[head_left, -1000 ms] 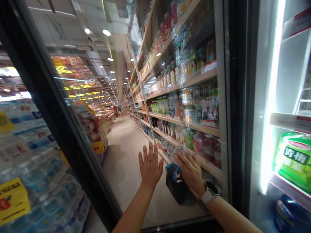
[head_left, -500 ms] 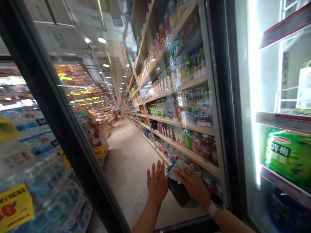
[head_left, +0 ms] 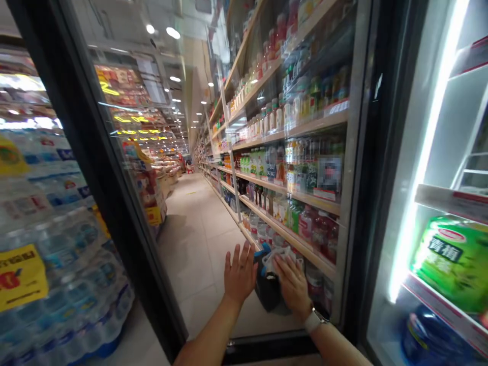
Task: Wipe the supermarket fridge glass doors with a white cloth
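Observation:
A glass door [head_left: 202, 305] in a black frame fills the middle of the head view. Flat against its lower part, fingers spread, is my left hand [head_left: 240, 274]; nothing is in it. To its right, my right hand [head_left: 294, 284], with a watch on the wrist, presses a crumpled whitish cloth [head_left: 271, 259] to the pane. Fingers and palm hide part of the cloth. Between the hands shows a dark, box-like thing [head_left: 267, 295] with blue at its top; whether it stands behind the pane or is a reflection I cannot tell.
Wooden shelves of bottled drinks [head_left: 274, 203] show in the glass. Packs of bottled water [head_left: 68, 264] with a yellow price sign [head_left: 21, 277] stand left. On the right, the lit cooler holds a green pack [head_left: 453, 262] and a dark blue item [head_left: 423, 335].
The view has shifted, showing more of the cooler at right. My right hand and the cloth have moved slightly closer to my left hand, which stays flat on the glass.

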Demonstrator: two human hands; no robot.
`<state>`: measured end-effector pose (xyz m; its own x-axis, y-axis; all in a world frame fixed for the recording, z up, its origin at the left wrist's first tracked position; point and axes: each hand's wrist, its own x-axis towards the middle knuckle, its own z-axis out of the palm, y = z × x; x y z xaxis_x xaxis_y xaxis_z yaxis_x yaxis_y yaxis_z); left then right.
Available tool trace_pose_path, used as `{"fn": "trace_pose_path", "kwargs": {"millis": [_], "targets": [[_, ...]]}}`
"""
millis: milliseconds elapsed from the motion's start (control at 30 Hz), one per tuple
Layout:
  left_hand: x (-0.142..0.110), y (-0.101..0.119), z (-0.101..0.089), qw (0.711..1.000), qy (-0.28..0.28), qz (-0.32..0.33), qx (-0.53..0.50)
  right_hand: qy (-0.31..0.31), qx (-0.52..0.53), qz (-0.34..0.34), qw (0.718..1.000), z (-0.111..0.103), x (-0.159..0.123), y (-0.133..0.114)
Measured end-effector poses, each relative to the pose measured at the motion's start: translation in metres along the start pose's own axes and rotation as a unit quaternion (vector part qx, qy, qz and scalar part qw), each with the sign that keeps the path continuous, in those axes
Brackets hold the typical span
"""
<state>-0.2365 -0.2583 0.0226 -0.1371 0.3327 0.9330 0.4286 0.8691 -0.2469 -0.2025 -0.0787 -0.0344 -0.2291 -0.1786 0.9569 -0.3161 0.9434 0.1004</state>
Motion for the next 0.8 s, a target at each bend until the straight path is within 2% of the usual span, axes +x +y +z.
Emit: {"fn": "trace_pose_path", "kwargs": {"millis": [67,133,233,267,333,433,500,567,633,700,800], "targets": [[-0.001,0.001,-0.001,1.0,-0.006,0.001,0.0,-0.018,0.028,-0.047,0.998,0.004,-0.016,-0.008],[-0.001,0.001,-0.002,1.0,-0.011,0.001,-0.001,-0.034,0.047,-0.094,0.994,0.003,-0.021,-0.01],[-0.001,0.002,-0.002,1.0,-0.015,-0.002,-0.003,-0.049,0.037,-0.113,0.992,-0.009,-0.002,0.0],[-0.001,0.002,-0.003,1.0,-0.015,-0.003,-0.002,-0.042,0.029,-0.091,0.995,-0.015,0.009,0.006],[0.0,0.001,-0.004,1.0,-0.011,0.002,-0.001,0.001,0.005,0.008,1.0,-0.026,0.033,0.022],[0.0,0.002,-0.004,1.0,-0.005,0.011,0.002,0.106,-0.016,0.178,0.978,-0.037,0.058,0.044],[0.0,0.002,-0.004,1.0,-0.005,0.01,0.006,0.14,-0.018,0.208,0.968,-0.036,0.059,0.051],[0.0,0.001,-0.003,1.0,-0.008,0.008,0.008,0.126,-0.019,0.178,0.976,-0.029,0.047,0.045],[0.001,0.0,-0.003,1.0,-0.014,0.008,0.008,0.083,-0.017,0.126,0.988,-0.019,0.027,0.03],[0.002,-0.002,-0.002,1.0,-0.015,0.014,0.008,0.021,-0.006,0.057,0.998,-0.01,0.005,0.012],[-0.001,-0.001,-0.002,1.0,-0.011,0.025,0.015,-0.05,0.025,-0.051,0.997,-0.004,-0.018,-0.005]]}}
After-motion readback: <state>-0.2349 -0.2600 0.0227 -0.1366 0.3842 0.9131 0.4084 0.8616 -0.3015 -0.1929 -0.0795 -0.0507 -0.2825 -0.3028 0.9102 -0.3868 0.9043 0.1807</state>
